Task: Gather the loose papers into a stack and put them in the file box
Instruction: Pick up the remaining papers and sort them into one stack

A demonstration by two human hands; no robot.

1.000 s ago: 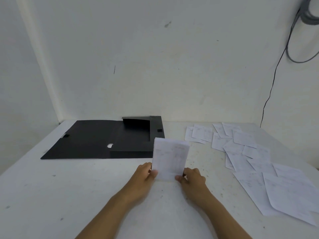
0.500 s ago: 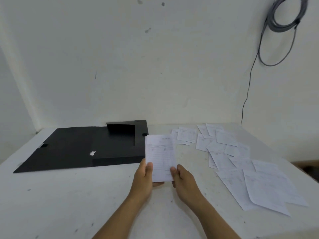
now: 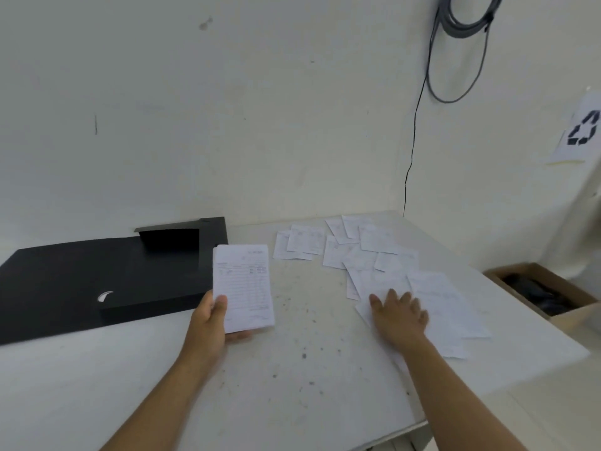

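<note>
My left hand (image 3: 211, 323) grips a small stack of printed papers (image 3: 244, 284) by its lower left edge, thumb on top, held upright above the white table (image 3: 292, 379). The black file box (image 3: 107, 278) lies opened flat at the left, just behind the stack. Several loose papers (image 3: 367, 255) are spread over the right side of the table. My right hand (image 3: 398, 315) lies flat with spread fingers on the nearest loose sheets (image 3: 445, 307).
A cardboard box (image 3: 546, 291) with dark contents stands below the table's right edge. A black cable (image 3: 413, 141) hangs down the wall to the table's back corner. A recycling sign (image 3: 582, 128) is stuck on the right wall.
My right hand has let go of the stack and moved right onto the loose sheets. The left hand alone now holds the stack. The view has swung to the right.
</note>
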